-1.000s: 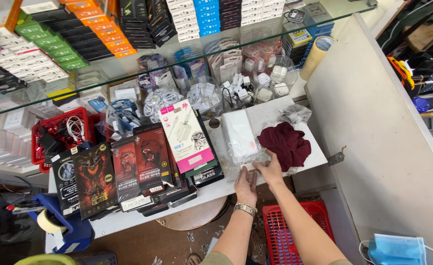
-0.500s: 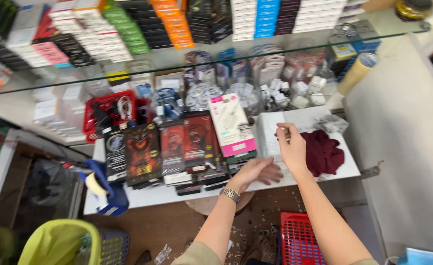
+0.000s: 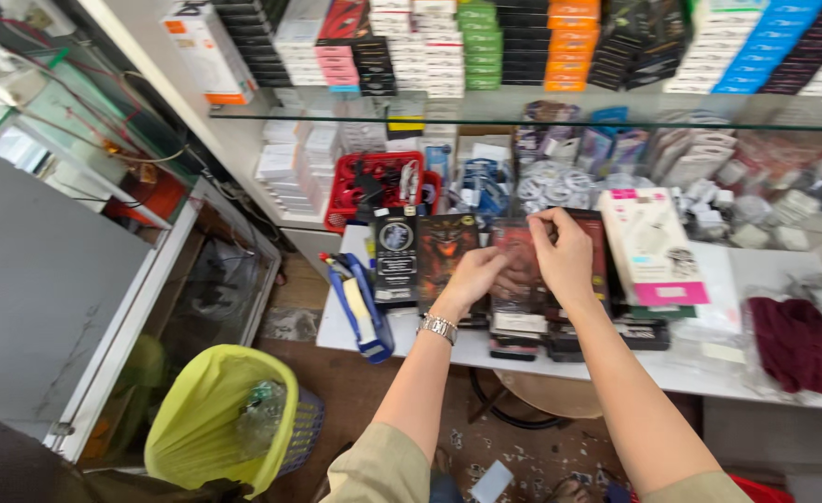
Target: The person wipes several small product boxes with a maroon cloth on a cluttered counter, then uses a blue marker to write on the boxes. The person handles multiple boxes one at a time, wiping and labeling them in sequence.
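Rows of dark flat packages (image 3: 444, 247) with red and black artwork lie overlapping on the white counter (image 3: 336, 331). My left hand (image 3: 474, 278), with a metal watch on its wrist, curls around the left side of one reddish flat package (image 3: 521, 270) in the middle of the row. My right hand (image 3: 562, 256) pinches the same package at its top edge. A white and pink box (image 3: 653, 244) lies just right of my right hand.
A maroon cloth (image 3: 802, 345) rests at the counter's right end. A blue tape dispenser (image 3: 360, 307) hangs over the left edge, above a yellow-lined bin (image 3: 220, 419). A red basket (image 3: 378, 186) of cables stands behind the packages. Stacked coloured boxes (image 3: 481, 42) fill the glass shelf above.
Both hands have moved left, away from the maroon cloth and clear bag, onto the row of dark packages. The view has swung left, bringing the bin and glass cabinet into sight.
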